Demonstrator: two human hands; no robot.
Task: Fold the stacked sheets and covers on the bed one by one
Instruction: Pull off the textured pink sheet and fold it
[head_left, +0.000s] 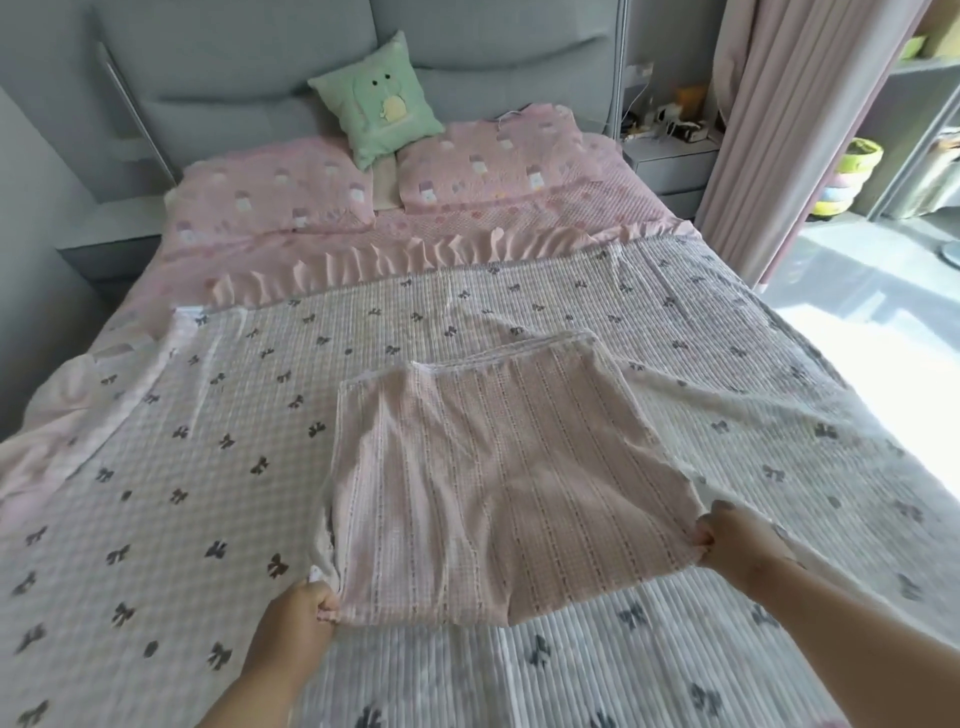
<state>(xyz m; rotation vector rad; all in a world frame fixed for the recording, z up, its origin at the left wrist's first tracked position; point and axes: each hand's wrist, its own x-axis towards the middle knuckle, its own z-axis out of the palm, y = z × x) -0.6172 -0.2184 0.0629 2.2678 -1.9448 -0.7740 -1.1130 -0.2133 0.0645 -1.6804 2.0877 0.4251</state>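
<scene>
Down low at 7 o'clock, left hand with fingers curled, pinching the near left corner of a folded pink cover. At 4 o'clock, right hand likewise clamped on the near right corner, knuckles bent, cloth bunched in the grip. Both hands about equally close to the piece, one at each near corner.

Outward from the fingers, running toward 12 o'clock: pink cover with woven stripes, already folded to a rough rectangle, long axis pointing away from the person, far edge lying flat, near edge stretched between the two grips. Judged next: near edge carried toward 12 o'clock onto the far edge, corners kept level.

Beneath it, spread wide from 9 to 3 o'clock: white sheet with dark bows, not yet folded, a pink ruffled edge along its far side.

Farther toward 12 o'clock: two pink pillows, green cushion against a grey headboard. At 2 o'clock, a yellow-rimmed basket on shelving, contents too blurred to name.
</scene>
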